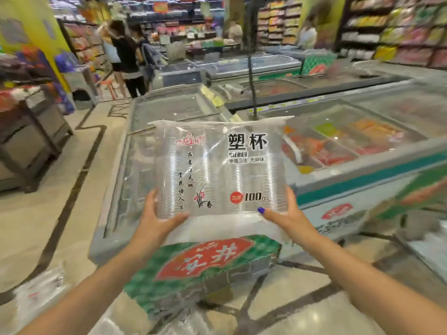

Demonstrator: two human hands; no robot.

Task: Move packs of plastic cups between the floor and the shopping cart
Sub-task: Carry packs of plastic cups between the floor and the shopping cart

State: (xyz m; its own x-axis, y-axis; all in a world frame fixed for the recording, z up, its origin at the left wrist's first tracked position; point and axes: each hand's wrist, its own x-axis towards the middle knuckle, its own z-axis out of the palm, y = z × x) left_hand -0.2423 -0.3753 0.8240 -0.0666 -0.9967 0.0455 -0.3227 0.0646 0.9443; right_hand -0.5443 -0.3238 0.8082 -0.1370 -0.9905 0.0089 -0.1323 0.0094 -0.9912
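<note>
Both forearms reach in from the bottom corners, at about 7 and 5 o'clock, and meet at the middle. Down at 7 o'clock, more clear packs (41, 286) lie blurred on the tiled floor (60, 189); another patch of clear plastic shows at 6 o'clock, too smeared to make out.

Left hand (157, 218) has its grip on the lower left corner of the pack of plastic cups (217, 165), thumb across the front, fingers behind the edge. Right hand (287, 213) clasps the lower right corner the same way, thumb on the front face. So both grips are grasping the pack, which hangs upright in the air at the centre, off the floor, its printed face toward the camera and marked 100 pcs. Rows of stacked clear cups show through the wrapper.

Just behind and below the pack stands a chest freezer (200, 262) with a green and red end panel. At 3 o'clock a second freezer (350, 146) holds coloured goods under glass.

Farther off, at 11 o'clock, two shoppers (128, 59) stand in the aisle. Stocked shelves (399, 27) fill 1 to 2 o'clock.
</note>
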